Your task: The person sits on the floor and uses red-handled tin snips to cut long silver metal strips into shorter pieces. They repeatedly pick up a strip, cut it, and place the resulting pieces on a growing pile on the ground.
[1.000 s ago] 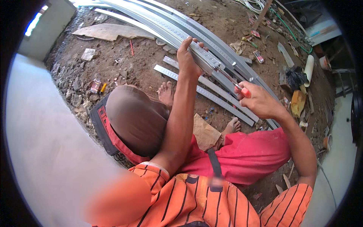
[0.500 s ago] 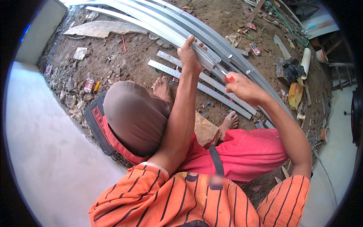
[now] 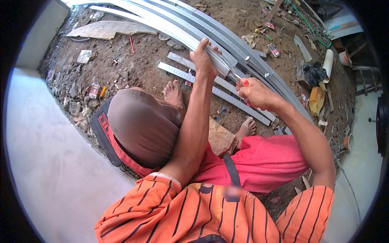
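My left hand (image 3: 204, 60) is closed round a long, shiny metal channel (image 3: 219, 65) near its end, thumb on top. In my right hand (image 3: 261, 94) is a pair of tin snips with red handles (image 3: 244, 82). The snips' metal jaws (image 3: 235, 74) reach to the end of the channel, just past my left hand. Whether the jaws bite into the metal is too small to tell. Below my hands, two short slotted metal strips (image 3: 247, 108) lie side by side on the dirt between my bare feet.
Several long metal profiles (image 3: 227, 35) run across the ground beyond my hands. A broken board (image 3: 107, 29) and a red stick (image 3: 131, 44) lie to the left. A black bag (image 3: 314, 73), a yellow package (image 3: 316, 100) and a white tube (image 3: 328, 65) are at right. A pale wall (image 3: 52, 154) stands close on my left.
My right hand with the snips has shifted slightly, its fingers spreading a little more along the handles. The left hand still holds the channel in nearly the same place.
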Available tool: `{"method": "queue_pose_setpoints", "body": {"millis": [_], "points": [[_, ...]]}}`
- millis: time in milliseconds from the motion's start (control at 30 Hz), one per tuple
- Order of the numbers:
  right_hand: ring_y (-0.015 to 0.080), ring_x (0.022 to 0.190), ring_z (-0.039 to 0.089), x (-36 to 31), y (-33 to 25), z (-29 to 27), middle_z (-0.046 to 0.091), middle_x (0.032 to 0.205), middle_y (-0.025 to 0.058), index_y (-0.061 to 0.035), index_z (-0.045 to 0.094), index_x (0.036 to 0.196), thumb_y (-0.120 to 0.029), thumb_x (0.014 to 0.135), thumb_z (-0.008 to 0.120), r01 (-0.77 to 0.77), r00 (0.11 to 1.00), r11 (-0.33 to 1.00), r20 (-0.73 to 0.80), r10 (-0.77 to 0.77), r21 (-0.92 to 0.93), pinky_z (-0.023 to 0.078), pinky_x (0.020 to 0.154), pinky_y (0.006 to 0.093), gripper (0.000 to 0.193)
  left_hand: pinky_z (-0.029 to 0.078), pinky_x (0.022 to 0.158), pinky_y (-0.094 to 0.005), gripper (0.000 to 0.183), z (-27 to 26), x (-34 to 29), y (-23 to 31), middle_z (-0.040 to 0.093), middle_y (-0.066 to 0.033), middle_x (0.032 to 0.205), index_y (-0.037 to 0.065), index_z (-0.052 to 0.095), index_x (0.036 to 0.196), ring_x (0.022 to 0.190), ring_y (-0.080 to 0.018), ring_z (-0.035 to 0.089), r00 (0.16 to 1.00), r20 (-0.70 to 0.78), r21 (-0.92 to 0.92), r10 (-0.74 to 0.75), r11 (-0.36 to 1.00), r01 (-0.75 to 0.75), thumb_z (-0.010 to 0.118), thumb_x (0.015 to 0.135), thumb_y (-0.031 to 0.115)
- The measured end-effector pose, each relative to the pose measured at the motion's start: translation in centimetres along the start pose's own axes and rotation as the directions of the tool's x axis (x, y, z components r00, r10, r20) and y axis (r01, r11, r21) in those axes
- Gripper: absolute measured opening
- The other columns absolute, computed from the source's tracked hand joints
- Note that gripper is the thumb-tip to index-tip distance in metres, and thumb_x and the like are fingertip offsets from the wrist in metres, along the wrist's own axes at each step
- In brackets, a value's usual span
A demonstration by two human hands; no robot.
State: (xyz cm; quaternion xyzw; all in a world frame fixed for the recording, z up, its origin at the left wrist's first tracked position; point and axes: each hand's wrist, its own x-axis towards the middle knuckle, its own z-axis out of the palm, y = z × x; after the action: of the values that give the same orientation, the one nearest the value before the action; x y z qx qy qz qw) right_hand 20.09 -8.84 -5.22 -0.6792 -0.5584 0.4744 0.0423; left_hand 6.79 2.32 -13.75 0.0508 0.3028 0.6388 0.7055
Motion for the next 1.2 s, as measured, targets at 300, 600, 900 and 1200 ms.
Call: {"method": "queue_pose_setpoints", "body": {"millis": [300, 600, 900, 1200], "points": [[0.0127, 0.057, 0.047, -0.9, -0.1, 0.5, 0.049, 0.065, 0.0038, -0.0028, 0.051, 0.079, -0.014, 0.073, 0.055, 0.09, 0.996, 0.994, -0.031, -0.089, 0.065, 0.039, 0.053, 0.0301, 0.013, 0.048, 0.063, -0.0373, 0.032, -0.1, -0.3, 0.3, 0.05, -0.0085, 0.079, -0.001, 0.049, 0.102, 0.068, -0.0204, 0.054, 0.999, 0.047, 0.057, -0.003, 0.998, 0.0, 0.057, 0.083, 0.024], [0.0234, 0.073, 0.057, -3.3, -1.6, -3.7, 0.056, 0.08, 0.011, -0.0019, 0.051, 0.096, -0.01, 0.07, 0.062, 0.356, 0.859, 0.872, -0.249, -0.447, -0.336, 0.046, 0.07, 0.0336, 0.03, 0.054, 0.064, -0.0397, 0.03, 0.7, -0.5, 4.0, 0.05, -0.0091, 0.085, -0.002, 0.049, 0.1, 0.073, -0.023, 0.058, 0.995, 0.089, 0.027, -0.041, 0.999, 0.039, 0.059, 0.084, 0.021], [0.0337, 0.082, 0.06, 1.8, -9.3, -3.1, 0.06, 0.087, 0.0161, -0.0031, 0.051, 0.102, -0.007, 0.063, 0.072, 0.755, 0.523, 0.515, -0.1, -0.846, -0.407, 0.048, 0.072, 0.0384, 0.044, 0.055, 0.064, -0.0381, 0.025, 2.1, -3.5, 8.4, 0.051, -0.0068, 0.077, 0.001, 0.05, 0.093, 0.074, -0.0209, 0.059, 0.991, 0.125, 0.051, -0.043, 0.998, 0.037, 0.06, 0.083, 0.022], [0.0337, 0.08, 0.062, 1.5, -11.0, -3.8, 0.063, 0.084, 0.0161, -0.0032, 0.054, 0.101, -0.005, 0.065, 0.074, 0.792, 0.504, 0.426, 0.074, -0.861, -0.438, 0.05, 0.069, 0.0368, 0.041, 0.054, 0.051, -0.0336, 0.021, 1.1, -3.6, 10.0, 0.055, -0.0104, 0.068, -0.003, 0.053, 0.083, 0.055, -0.0206, 0.059, 0.981, 0.192, 0.208, 0.008, 0.977, -0.048, 0.061, 0.074, 0.014]]}}
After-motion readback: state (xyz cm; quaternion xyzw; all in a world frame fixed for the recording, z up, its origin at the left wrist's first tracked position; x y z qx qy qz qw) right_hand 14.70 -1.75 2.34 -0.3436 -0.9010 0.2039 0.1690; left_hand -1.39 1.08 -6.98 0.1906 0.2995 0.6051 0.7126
